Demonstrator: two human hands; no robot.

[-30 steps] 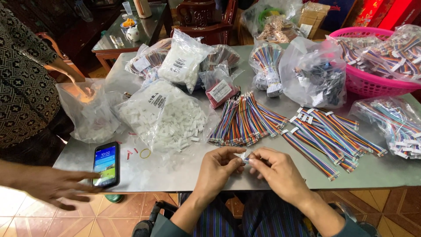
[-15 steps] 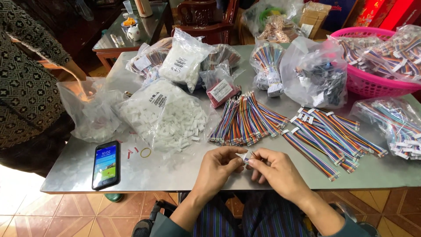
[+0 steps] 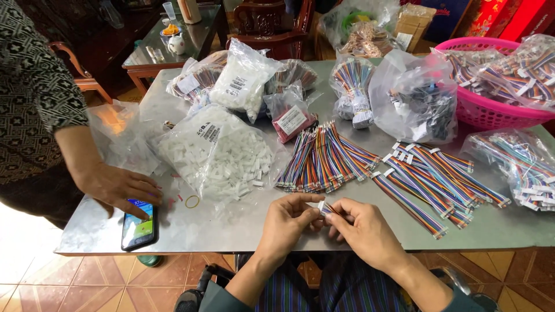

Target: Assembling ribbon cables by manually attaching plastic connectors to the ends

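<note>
My left hand (image 3: 291,218) and my right hand (image 3: 365,229) meet at the table's near edge. Together they pinch a short multicoloured ribbon cable with a small white connector (image 3: 323,207) between the fingertips. Just beyond the hands lies a loose pile of rainbow ribbon cables (image 3: 324,158). To its right, a row of cables fitted with white connectors (image 3: 435,182) is spread out. A clear bag of small white connectors (image 3: 219,153) lies to the left of the pile.
Another person stands at the left, a hand (image 3: 118,186) resting on a phone (image 3: 139,225) near the grey table's (image 3: 231,228) front edge. Several bags of cables and parts crowd the back. A pink basket (image 3: 491,110) sits far right. A yellow rubber band (image 3: 192,201) lies nearby.
The other person's hand left the phone half a second ago and has come back onto it. My hands stay together on the cable, barely shifting.
</note>
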